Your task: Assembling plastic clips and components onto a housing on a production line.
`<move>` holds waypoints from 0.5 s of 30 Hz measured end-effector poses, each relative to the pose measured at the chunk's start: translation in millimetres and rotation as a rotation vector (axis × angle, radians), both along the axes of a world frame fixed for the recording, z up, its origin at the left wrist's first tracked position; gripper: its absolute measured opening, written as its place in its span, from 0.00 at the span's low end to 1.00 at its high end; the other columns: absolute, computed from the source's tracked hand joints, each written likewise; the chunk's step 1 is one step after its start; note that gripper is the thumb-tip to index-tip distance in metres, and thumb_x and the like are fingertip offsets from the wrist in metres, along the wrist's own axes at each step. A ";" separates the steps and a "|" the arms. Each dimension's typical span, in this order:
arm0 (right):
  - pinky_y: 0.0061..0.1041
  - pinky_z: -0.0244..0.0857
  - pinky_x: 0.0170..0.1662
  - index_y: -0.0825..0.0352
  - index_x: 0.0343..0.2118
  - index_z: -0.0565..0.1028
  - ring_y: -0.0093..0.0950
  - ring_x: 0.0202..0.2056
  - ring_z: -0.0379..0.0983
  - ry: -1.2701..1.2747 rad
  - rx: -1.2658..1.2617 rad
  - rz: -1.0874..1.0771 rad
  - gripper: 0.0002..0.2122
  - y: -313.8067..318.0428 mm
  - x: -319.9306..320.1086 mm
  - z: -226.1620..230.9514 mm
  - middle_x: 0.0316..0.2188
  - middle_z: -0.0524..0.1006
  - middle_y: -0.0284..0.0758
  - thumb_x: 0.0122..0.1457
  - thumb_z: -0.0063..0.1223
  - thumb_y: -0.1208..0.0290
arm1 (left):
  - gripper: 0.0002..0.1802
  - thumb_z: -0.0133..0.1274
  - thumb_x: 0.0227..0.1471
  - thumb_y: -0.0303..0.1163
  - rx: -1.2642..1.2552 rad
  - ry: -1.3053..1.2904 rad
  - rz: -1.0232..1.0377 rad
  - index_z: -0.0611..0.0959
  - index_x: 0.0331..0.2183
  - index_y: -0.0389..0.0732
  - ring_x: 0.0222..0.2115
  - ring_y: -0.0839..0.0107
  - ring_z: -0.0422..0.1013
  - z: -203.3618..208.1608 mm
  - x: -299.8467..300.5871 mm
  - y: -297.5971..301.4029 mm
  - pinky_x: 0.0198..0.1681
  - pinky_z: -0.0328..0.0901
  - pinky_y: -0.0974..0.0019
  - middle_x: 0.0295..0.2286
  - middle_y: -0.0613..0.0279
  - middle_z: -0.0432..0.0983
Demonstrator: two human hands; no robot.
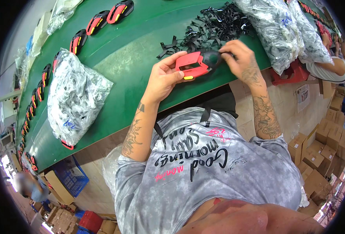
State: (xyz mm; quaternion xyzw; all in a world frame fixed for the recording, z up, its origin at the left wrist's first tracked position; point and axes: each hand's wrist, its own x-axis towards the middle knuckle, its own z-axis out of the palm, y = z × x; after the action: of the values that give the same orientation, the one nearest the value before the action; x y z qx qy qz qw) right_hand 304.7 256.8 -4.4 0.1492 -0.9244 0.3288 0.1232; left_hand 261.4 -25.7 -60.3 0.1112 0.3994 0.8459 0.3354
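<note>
My left hand grips a red and black plastic shell by its red end, thumb along the near side by a small yellow tab. The shell has a long cut-out in its red part and a rounded, slightly blurred black end. At that black end my right hand is closed in a pinch, its fingertips on or right beside the shell. Whatever lies between those fingertips is hidden. Just beyond both hands spreads a loose heap of thin, branched black plastic parts on the green table.
Similar red and black shells line the table's far and left sides. A clear bag of parts lies left, another full bag at the right. A red stool stands by a seated person; cardboard boxes are stacked at right.
</note>
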 end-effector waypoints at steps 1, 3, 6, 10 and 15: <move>0.30 0.72 0.40 0.68 0.38 0.80 0.38 0.37 0.79 0.082 -0.032 -0.124 0.07 0.3 3.6 6.0 0.36 0.80 0.40 0.57 0.61 0.79 | 0.34 0.58 0.54 0.16 -0.014 -0.036 0.023 0.70 0.61 0.29 0.52 0.55 0.76 1.1 0.3 1.9 0.52 0.77 0.53 0.54 0.44 0.75; 0.24 0.71 0.38 0.69 0.36 0.81 0.26 0.31 0.78 0.186 -0.122 -0.316 0.05 -5.1 8.7 17.3 0.31 0.82 0.35 0.59 0.64 0.76 | 0.34 0.57 0.53 0.14 -0.054 -0.097 0.042 0.69 0.62 0.29 0.52 0.54 0.77 5.6 -0.3 2.2 0.55 0.76 0.52 0.53 0.43 0.75; 0.22 0.70 0.37 0.70 0.36 0.79 0.19 0.31 0.76 0.024 -0.459 -0.305 0.06 -15.1 16.3 24.6 0.31 0.81 0.31 0.62 0.63 0.74 | 0.35 0.58 0.54 0.15 -0.068 -0.060 0.055 0.68 0.63 0.28 0.51 0.55 0.77 0.1 1.3 2.0 0.54 0.76 0.54 0.53 0.44 0.75; 0.22 0.68 0.37 0.71 0.36 0.76 0.20 0.32 0.76 -0.283 -0.596 -0.179 0.08 -68.8 29.2 28.7 0.29 0.79 0.31 0.65 0.60 0.71 | 0.37 0.60 0.54 0.17 -0.131 -0.008 0.081 0.66 0.64 0.28 0.51 0.58 0.77 -4.5 3.8 4.2 0.53 0.77 0.57 0.53 0.44 0.75; 0.28 0.68 0.37 0.70 0.34 0.75 0.31 0.33 0.74 -0.125 -0.371 -0.236 0.07 -85.2 15.0 -1.1 0.29 0.74 0.37 0.64 0.58 0.72 | 0.40 0.63 0.53 0.19 -0.115 0.012 0.049 0.65 0.64 0.26 0.50 0.60 0.77 -1.3 6.4 3.0 0.51 0.78 0.61 0.54 0.44 0.74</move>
State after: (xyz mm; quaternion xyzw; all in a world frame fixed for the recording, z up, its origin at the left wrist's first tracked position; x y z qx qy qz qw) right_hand 319.7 171.6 -5.5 -0.0056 -0.8650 0.4850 0.1286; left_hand 267.9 -22.7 -61.7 0.0870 0.4521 0.8288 0.3181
